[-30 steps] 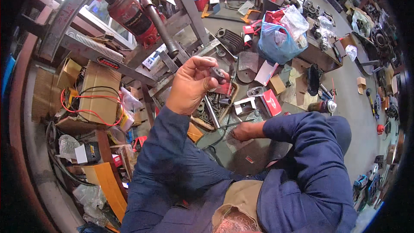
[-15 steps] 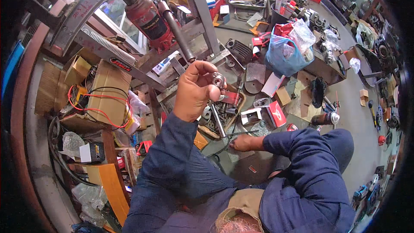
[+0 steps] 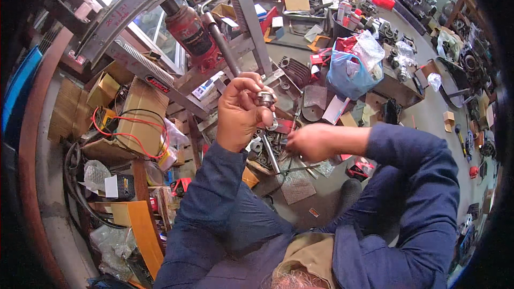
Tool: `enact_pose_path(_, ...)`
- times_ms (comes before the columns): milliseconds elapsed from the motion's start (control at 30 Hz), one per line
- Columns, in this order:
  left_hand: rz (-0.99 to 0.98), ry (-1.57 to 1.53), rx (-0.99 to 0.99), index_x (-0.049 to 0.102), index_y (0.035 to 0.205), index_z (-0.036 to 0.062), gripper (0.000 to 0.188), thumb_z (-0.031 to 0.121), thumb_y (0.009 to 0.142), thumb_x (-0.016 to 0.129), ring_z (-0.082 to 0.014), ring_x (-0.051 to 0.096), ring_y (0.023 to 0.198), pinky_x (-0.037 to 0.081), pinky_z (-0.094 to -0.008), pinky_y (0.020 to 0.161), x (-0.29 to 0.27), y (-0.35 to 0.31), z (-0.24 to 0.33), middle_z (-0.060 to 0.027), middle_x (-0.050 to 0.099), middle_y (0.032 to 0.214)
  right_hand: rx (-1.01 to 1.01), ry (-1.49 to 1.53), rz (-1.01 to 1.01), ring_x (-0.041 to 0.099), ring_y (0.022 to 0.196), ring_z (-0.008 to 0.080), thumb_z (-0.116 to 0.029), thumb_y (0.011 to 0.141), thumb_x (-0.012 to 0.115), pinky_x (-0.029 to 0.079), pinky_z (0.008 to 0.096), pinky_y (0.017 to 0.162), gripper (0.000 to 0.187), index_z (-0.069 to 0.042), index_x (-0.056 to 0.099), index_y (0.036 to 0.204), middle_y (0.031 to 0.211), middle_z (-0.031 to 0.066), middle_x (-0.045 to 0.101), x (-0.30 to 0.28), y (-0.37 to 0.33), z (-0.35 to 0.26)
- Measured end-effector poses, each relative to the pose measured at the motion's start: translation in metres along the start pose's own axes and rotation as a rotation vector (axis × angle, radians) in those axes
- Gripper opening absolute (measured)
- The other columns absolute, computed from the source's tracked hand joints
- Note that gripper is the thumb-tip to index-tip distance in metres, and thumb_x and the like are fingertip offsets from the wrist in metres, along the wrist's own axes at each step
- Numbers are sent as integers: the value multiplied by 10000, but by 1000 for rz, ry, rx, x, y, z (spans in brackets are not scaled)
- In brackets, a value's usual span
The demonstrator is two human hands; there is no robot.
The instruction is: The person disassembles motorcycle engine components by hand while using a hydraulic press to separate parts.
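Note:
In my raised left hand (image 3: 241, 109), fingers and thumb pinch a small shiny metal ring-shaped part (image 3: 265, 99), its side turned upward. My right hand (image 3: 311, 142) hovers to the right and lower, above a crate of loose metal parts. Its fingers are curled and slightly blurred, and what they hold, if anything, cannot be made out. Below the hands, a bright metal rod (image 3: 271, 154) leans among the parts in the crate. A sheet of bubble wrap (image 3: 297, 186) lies on the floor near my knees.
A red bottle jack (image 3: 194, 40) stands in a grey steel press frame (image 3: 257, 32) ahead left. A cardboard box (image 3: 140, 120) with a red cable sits at left. Ahead right is a blue plastic bag (image 3: 350, 77); engine parts and tools crowd the floor beyond.
My right hand has risen from the floor and moved up toward my left hand. The metal part in my left hand has turned from its open end to its side.

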State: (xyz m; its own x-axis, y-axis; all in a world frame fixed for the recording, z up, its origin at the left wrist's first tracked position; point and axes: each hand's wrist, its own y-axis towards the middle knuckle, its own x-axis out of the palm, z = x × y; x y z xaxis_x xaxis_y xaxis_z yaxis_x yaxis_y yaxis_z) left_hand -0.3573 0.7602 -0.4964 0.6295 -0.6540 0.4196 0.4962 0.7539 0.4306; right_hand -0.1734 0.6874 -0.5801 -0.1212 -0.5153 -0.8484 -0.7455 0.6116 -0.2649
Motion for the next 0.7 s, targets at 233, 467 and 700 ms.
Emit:
enact_pose_path(233, -3, 7, 44, 514, 983, 81, 528, -124, 595, 809, -138, 603, 923, 553, -262, 749, 5, 4, -5, -71, 518, 1114, 154, 353, 846, 620, 796, 318, -107, 835, 591, 484, 395, 706, 171, 16, 633, 947, 823, 169, 609, -78, -86, -55)
enact_pose_path(467, 8, 123, 65, 486, 953, 92, 513, -39, 611, 845, -151, 587, 931, 503, -276, 811, 21, 3, -6, -99, 574, 1087, 72, 142, 1102, 607, 622, 291, -84, 834, 649, 472, 374, 558, 126, -16, 646, 940, 742, 137, 601, -90, -87, -68)
enact_pose_path(700, -4, 202, 18, 467, 931, 75, 568, -34, 556, 878, -153, 597, 953, 493, -283, 854, 26, 0, -11, -99, 620, 991, 102, 133, 1121, 630, 640, 288, -85, 803, 681, 499, 384, 561, 173, -40, 662, 969, 749, 124, 619, -89, -90, -69)
